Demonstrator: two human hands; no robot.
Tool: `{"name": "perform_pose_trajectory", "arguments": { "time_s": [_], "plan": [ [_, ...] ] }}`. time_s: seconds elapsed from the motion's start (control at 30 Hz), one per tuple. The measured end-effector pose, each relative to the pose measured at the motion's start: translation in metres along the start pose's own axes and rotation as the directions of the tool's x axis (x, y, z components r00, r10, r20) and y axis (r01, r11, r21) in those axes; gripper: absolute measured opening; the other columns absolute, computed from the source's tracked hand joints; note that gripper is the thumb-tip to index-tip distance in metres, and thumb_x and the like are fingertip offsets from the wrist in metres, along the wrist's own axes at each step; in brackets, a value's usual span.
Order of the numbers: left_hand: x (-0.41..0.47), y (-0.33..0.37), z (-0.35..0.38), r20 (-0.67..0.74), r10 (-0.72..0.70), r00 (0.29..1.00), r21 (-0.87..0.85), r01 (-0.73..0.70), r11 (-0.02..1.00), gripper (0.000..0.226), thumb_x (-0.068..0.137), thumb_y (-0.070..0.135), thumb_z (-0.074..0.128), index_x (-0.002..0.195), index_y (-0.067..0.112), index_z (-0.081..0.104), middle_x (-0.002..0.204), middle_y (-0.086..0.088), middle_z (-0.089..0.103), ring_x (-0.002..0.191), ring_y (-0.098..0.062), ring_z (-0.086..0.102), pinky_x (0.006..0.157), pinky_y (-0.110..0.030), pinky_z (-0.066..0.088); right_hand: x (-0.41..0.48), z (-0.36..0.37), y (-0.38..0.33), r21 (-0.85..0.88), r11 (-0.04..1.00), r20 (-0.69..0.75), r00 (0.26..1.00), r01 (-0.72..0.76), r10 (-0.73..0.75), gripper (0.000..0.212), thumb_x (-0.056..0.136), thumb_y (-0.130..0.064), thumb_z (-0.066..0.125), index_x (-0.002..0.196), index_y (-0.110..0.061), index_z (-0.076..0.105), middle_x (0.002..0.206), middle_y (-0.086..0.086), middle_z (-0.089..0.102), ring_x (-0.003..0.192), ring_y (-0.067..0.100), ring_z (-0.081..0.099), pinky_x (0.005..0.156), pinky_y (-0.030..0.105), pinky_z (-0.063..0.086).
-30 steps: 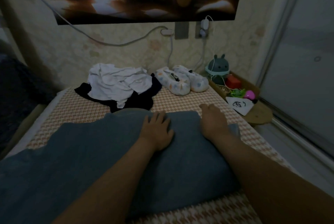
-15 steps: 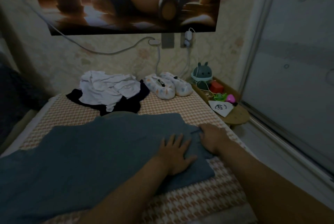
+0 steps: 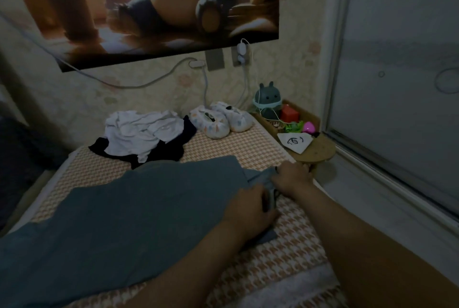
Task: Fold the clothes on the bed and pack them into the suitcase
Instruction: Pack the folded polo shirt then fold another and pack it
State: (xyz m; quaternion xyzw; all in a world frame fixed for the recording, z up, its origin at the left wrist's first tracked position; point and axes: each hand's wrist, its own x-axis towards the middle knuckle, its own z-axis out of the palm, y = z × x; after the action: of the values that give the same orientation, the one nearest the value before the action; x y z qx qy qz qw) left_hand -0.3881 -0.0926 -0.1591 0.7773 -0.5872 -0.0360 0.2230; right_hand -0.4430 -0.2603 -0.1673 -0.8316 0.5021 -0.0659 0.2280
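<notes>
One second ago both hands lay flat and open on the middle of the blue-grey garment (image 3: 136,208), smoothing it. Now they have gone to its right edge and closed there. The left hand (image 3: 249,207) has its fingers curled down on a raised ridge of the cloth. The right hand (image 3: 293,176), just beyond it and very close to it, pinches the narrow flap that sticks out from the garment, probably a sleeve. The rest of the garment lies spread on the bed (image 3: 248,148), to the left of both hands and toward the person. This change suggests that the smoothing is finished and the first fold is starting: the flap will likely be brought inward over the body of the garment. The task seems to be at an early stage. Beyond the left hand, near the wall, the white clothes (image 3: 141,131) lie crumpled on a black garment (image 3: 173,150), not yet folded, with a pair of slippers (image 3: 218,121) beside them. The suitcase is not in view.
</notes>
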Motion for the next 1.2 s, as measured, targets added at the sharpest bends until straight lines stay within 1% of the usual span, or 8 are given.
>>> {"name": "perform_pose_trajectory", "arguments": {
  "time_s": [0.07,0.23,0.4,0.57,0.77,0.97,1.07,1.2],
  "plan": [
    [0.012,0.006,0.001,0.01,-0.095,0.995,0.031,0.094,0.995,0.031,0.081,0.037,0.069,0.099,0.016,0.056,0.095,-0.003,0.063,0.083,-0.017,0.059,0.066,-0.026,0.044,0.007,-0.001,0.006,0.177,0.983,-0.02,0.999,0.04,-0.037,0.026,0.086,-0.036,0.046,0.066,-0.02,0.044,0.084,0.007,0.052,0.089,0.03,0.054,0.071,0.034,0.04],
    [0.031,0.012,0.007,0.021,-0.187,0.982,0.145,0.182,0.973,0.026,0.088,0.025,0.06,0.068,0.017,0.046,0.068,0.001,0.049,0.062,-0.015,0.048,0.055,-0.024,0.037,0.007,-0.009,0.008,0.463,0.883,-0.035,0.997,0.071,-0.062,0.028,0.084,-0.038,0.063,0.077,-0.018,0.046,0.071,0.002,0.05,0.063,0.02,0.05,0.058,0.031,0.041],
    [0.019,-0.001,-0.007,-0.139,-0.364,0.921,-0.272,0.318,0.908,0.033,0.092,0.018,0.055,0.063,0.018,0.039,0.061,0.003,0.044,0.055,-0.007,0.041,0.047,-0.021,0.029,0.01,-0.012,-0.011,0.595,0.804,0.077,0.996,-0.004,-0.053,0.019,0.075,-0.021,0.076,0.076,-0.009,0.061,0.086,0.01,0.065,0.086,0.027,0.064,0.079,0.04,0.057],
    [-0.002,-0.034,-0.036,-0.13,-0.593,0.795,-0.46,0.481,0.746,0.028,0.091,0.021,0.054,0.066,0.013,0.043,0.065,-0.003,0.049,0.064,-0.018,0.048,0.052,-0.031,0.031,-0.017,-0.025,-0.084,0.785,0.617,0.08,0.979,0.053,-0.185,0.012,0.082,-0.021,0.074,0.08,-0.012,0.067,0.085,0.011,0.071,0.066,0.021,0.069,0.051,0.028,0.054],
    [-0.055,-0.093,-0.069,0.205,-0.504,0.839,-0.026,0.52,0.854,0.029,0.095,0.036,0.045,0.08,0.017,0.06,0.094,-0.006,0.065,0.082,-0.022,0.059,0.073,-0.031,0.045,-0.021,-0.015,-0.118,0.447,0.863,0.016,0.962,0.237,-0.273,0.023,0.086,-0.027,0.056,0.073,-0.013,0.07,0.075,0.002,0.073,0.079,0.02,0.067,0.081,0.039,0.054],
    [-0.037,-0.116,-0.077,-0.259,-0.421,0.869,0.028,0.442,0.897,0.021,0.096,0.023,0.046,0.085,0.01,0.059,0.095,-0.008,0.065,0.09,-0.025,0.06,0.07,-0.027,0.038,-0.03,0.022,-0.103,0.161,0.905,0.291,0.857,0.394,-0.425,0.018,0.079,-0.029,0.073,0.083,-0.012,0.075,0.084,0.0,0.071,0.081,0.014,0.065,0.075,0.03,0.055],
    [-0.015,-0.129,-0.061,-0.184,-0.249,0.951,0.153,0.278,0.948,0.026,0.097,0.029,0.047,0.116,0.024,0.063,0.121,-0.008,0.055,0.113,-0.026,0.05,0.09,-0.033,0.041,-0.038,0.03,-0.101,0.13,0.906,0.282,0.861,0.402,-0.422,0.029,0.077,-0.042,0.074,0.094,-0.019,0.072,0.094,-0.003,0.07,0.085,0.012,0.063,0.072,0.025,0.051],
    [0.004,-0.15,-0.045,-0.024,-0.407,0.913,0.18,0.404,0.897,0.031,0.094,0.042,0.048,0.118,0.027,0.061,0.128,-0.008,0.057,0.117,-0.028,0.051,0.1,-0.041,0.042,-0.04,0.035,-0.088,0.009,0.889,0.249,0.86,0.457,-0.445,0.061,0.085,-0.048,0.064,0.136,-0.022,0.043,0.13,0.002,0.056,0.112,0.022,0.056,0.089,0.031,0.045]
  ]
}}
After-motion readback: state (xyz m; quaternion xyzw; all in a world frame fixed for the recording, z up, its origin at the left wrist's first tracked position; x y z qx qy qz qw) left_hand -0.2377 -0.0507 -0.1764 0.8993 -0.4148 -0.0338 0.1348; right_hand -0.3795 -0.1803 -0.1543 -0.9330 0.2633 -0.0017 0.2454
